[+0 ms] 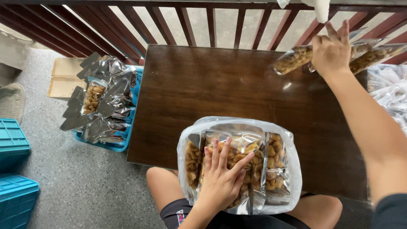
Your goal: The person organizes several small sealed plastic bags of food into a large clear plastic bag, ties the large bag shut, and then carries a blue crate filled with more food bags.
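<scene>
Reaching to the far right corner of the dark brown wooden table (pixel 237 85), the right hand (pixel 331 51) is closed around clear-fronted silver foil snack pouches (pixel 296 58), their long axis running roughly left-right along the far edge, one end sticking out left of the fist and more pouches trailing right. Left hand (pixel 222 178) lies flat, fingers spread, pressing on the pouches stacked inside a large clear plastic bag (pixel 292 140) at the near edge of the table, gripping nothing. The bag holds several similar pouches standing side by side, long axis near-to-far. Held pouches lie well apart from the bag, toward the far right; the right hand is on them, the left is nearer the bag. Left of the table, on the grey floor, a blue plastic crate (pixel 114 146) is heaped with more silver pouches (pixel 101 106). Teal crates (pixel 12 140) sit further left. Brown railing (pixel 190 21) runs behind the table.
</scene>
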